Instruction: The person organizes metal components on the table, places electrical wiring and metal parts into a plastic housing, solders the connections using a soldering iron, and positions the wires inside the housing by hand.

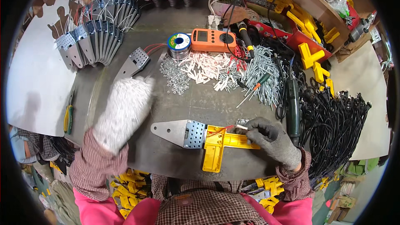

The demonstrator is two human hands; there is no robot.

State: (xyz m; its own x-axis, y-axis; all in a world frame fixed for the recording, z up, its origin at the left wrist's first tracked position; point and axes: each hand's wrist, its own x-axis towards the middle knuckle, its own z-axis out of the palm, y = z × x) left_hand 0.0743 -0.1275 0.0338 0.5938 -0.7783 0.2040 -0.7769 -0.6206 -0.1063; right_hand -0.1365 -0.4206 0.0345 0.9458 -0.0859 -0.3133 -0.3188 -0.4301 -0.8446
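My right hand (273,141), in a grey glove, is closed in a pinch at a small white sleeve (241,127) with a thin red wire (225,128) running left from it. Below lies a yellow plastic handle shell (213,154), its hollow inner side facing up. Joined to the shell's left end is a pointed grey metal blade (168,132) with a perforated plate (195,134). My left hand (127,104), in a white glove, is smeared by motion and its fingers cannot be made out. Just beyond it lies another perforated metal blade (134,63) with red wires.
Nuts (174,75), white sleeves (208,64) and screws (266,71) lie in heaps behind, near a solder spool (179,46) and an orange meter (213,40). A dark green power tool (293,108) and black cables (333,129) are at right; stacked blades (89,43) stand far left.
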